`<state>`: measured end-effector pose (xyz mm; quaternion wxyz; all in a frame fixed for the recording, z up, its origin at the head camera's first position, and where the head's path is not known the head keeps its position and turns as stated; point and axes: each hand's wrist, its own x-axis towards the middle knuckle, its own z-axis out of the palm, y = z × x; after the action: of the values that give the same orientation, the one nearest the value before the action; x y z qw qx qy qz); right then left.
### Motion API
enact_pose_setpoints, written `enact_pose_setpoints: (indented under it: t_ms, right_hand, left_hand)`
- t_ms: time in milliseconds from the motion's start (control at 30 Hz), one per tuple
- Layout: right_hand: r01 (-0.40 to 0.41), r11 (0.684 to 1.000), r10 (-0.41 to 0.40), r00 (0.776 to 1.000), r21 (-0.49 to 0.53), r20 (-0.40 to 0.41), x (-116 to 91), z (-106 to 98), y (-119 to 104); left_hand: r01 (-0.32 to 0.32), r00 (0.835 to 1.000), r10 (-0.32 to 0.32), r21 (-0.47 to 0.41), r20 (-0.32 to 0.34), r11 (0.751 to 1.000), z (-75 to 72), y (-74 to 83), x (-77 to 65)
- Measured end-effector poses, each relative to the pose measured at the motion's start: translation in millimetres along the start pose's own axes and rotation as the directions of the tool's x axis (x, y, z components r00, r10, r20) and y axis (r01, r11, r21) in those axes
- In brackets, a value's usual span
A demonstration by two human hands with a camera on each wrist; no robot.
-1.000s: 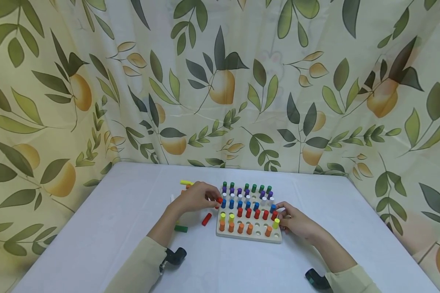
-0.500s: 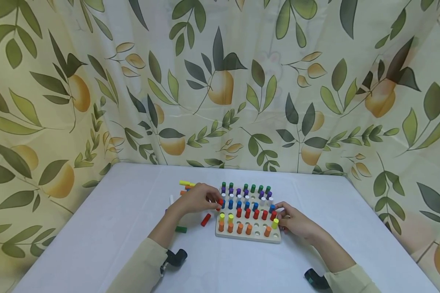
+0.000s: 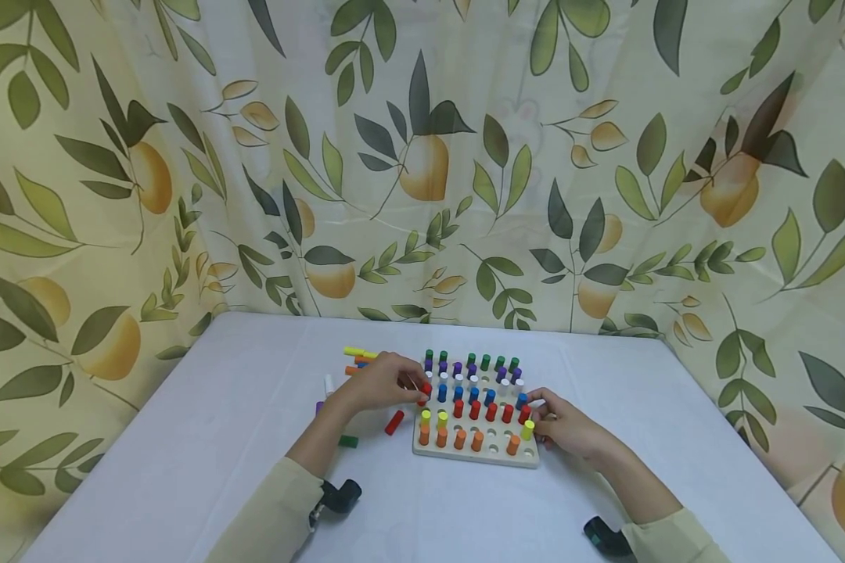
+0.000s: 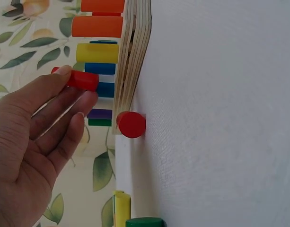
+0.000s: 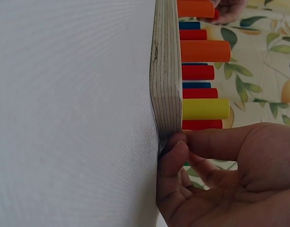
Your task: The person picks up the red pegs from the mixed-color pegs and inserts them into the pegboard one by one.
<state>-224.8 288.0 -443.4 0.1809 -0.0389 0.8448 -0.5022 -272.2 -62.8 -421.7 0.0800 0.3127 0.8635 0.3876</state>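
Observation:
My left hand (image 3: 387, 381) pinches a red peg (image 4: 83, 79) between thumb and fingertips. In the head view this peg is over the left edge of the wooden pegboard (image 3: 475, 458), by the row of red pegs. The left wrist view shows its lower end raised off the board. Upright orange, yellow, red, blue, white, purple and green pegs stand in rows, with some holes bare. At the board's right side, my right hand (image 3: 570, 426) grips the edge with thumb and finger, near a yellow peg (image 5: 206, 109). Part of the board's left edge is hidden behind the left hand.
Left of the board lie a loose red peg (image 3: 394, 423), a green peg (image 3: 348, 442) and a white peg (image 3: 329, 383). Yellow pegs (image 3: 355, 351) and an orange one lie farther back, partly behind the left hand. A patterned curtain (image 3: 422, 156) stands behind the white table (image 3: 253, 438).
My left hand has shifted slightly to the right with the red peg, bringing it further over the board's left edge. The right hand stays at the board's edge.

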Motion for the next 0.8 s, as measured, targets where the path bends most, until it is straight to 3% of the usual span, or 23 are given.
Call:
enact_pose_setpoints:
  t_ms: [800]
  right_hand:
    - [0.002,1.000,-0.002,1.000,-0.013,-0.009,-2.5,1.3,-3.4]
  left_hand:
    - [-0.035,0.999,0.035,-0.018,-0.005,0.999,7.4,0.4,2.4]
